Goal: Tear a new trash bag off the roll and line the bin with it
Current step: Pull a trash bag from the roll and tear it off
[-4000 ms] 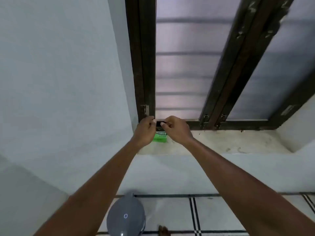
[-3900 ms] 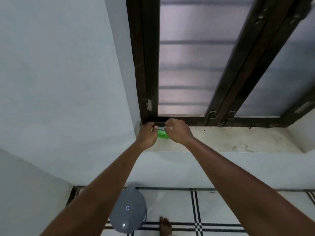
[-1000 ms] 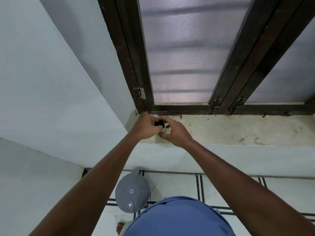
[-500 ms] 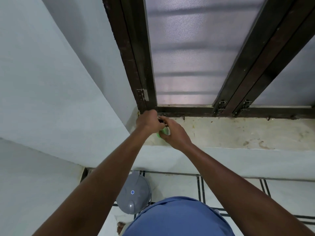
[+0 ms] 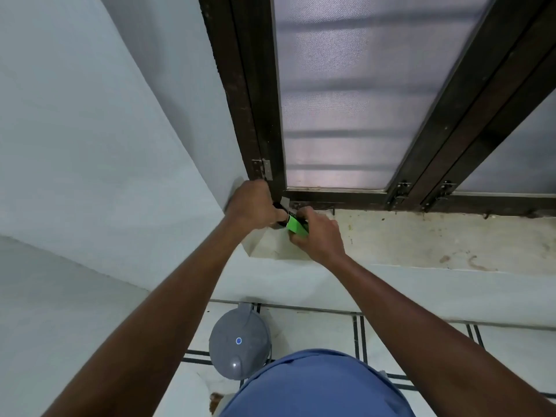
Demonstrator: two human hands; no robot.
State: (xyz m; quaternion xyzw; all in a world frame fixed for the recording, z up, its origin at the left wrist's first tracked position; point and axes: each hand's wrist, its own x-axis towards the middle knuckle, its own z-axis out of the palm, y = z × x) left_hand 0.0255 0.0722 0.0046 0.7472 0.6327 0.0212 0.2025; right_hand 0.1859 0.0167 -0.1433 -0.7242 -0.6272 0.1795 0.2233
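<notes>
Nearest to the camera, a blue garment (image 5: 316, 386) on the person's body is seen at the bottom edge. Just beyond it, on the tiled floor (image 5: 406, 335), the grey bin (image 5: 239, 346) is placed, below the window sill and a little left of the blue garment. Its domed lid is closed, so what the bin holds inside cannot be told; no bag is seen at its rim.

Both bare forearms are stretched out from the lower corners toward the left end of the window sill (image 5: 421, 236). There the green package (image 5: 296, 226) of trash bags is held above the sill, in its left corner near the dark window frame (image 5: 255, 115). The right hand (image 5: 319, 236) is closed around the green package from the right and from below, with the fingers curled on it. The left hand (image 5: 255, 206) is closed on a dark piece (image 5: 281, 210) that comes out at the upper left end of the package; it seems to be black bag material, but this cannot be told surely. The two hands are almost touching each other.

Behind the sill the frosted glass (image 5: 346, 100) is set in the frame.
</notes>
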